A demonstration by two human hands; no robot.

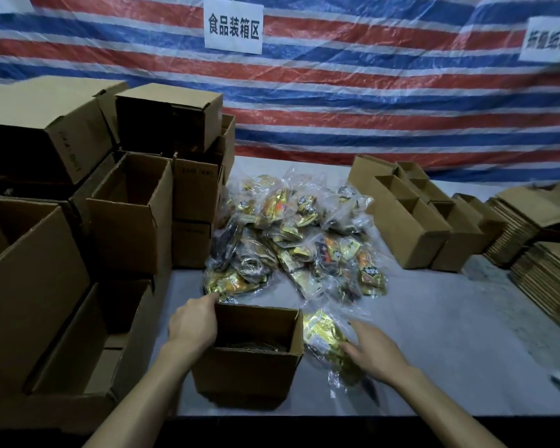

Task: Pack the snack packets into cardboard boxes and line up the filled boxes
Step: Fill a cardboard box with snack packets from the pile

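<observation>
An open cardboard box (249, 373) stands at the near edge of the table, with something dark lying in its bottom. My left hand (193, 321) holds the box's left wall near the far corner. Just right of the box lies a clear bag of gold snack packets (324, 337). My right hand (374, 349) rests on that bag with its fingers spread and fairly straight. Behind the box a big heap of bagged snack packets (295, 240) covers the middle of the table.
Open cardboard boxes (133, 218) are stacked high along the left side. A row of small open boxes (414, 221) stands at the right, with piles of flat cardboard (543, 273) beyond. A striped tarp (369, 92) with paper signs hangs behind the grey table (450, 334).
</observation>
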